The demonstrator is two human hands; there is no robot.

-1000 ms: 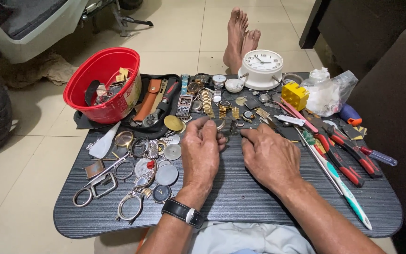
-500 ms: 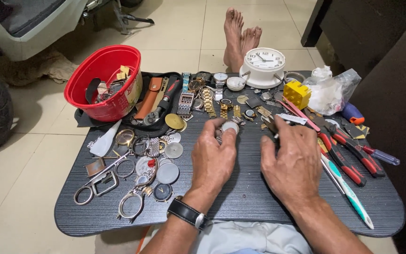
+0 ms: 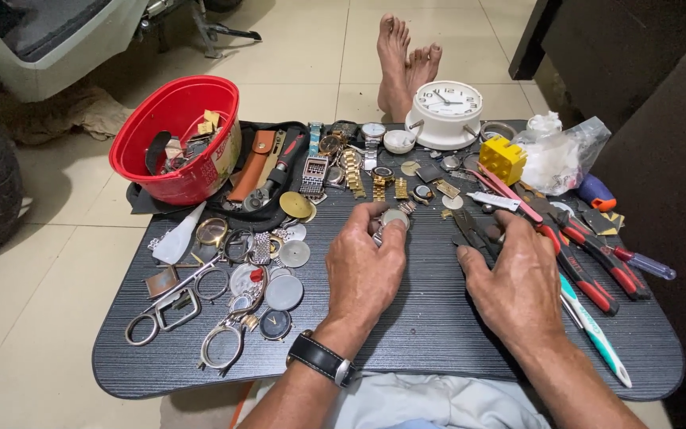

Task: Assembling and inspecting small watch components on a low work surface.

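Left hand [image 3: 365, 266] rests on the dark wood-grain desk [image 3: 430, 334], fingers curled and pinching a small round silver watch case [image 3: 395, 218] at the fingertips; black-strap wristwatch [image 3: 321, 359] on that wrist. Right hand [image 3: 518, 278] lies just right of it, fingers bent down over the dark handles of a pair of small black pliers [image 3: 470, 230]; cannot tell if they actually grip it. Watch case sits between the two hands' fingertips, slightly nearer the left.

Just beyond the fingers: gold metal watch-band links [image 3: 379, 187], a square silver digital watch [image 3: 314, 173], a white round alarm clock [image 3: 446, 114]. Right of the right fingers: red-and-black handled pliers [image 3: 589, 266], yellow plastic block [image 3: 502, 159], crumpled clear plastic bag [image 3: 565, 155], a white-and-green toothbrush [image 3: 597, 338]. Left of the left fingers: loose round glass and metal watch discs [image 3: 283, 292], steel scissors [image 3: 164, 306], red plastic bowl [image 3: 172, 135] full of parts. Bare feet [image 3: 406, 63] on the tiled floor past the desk.
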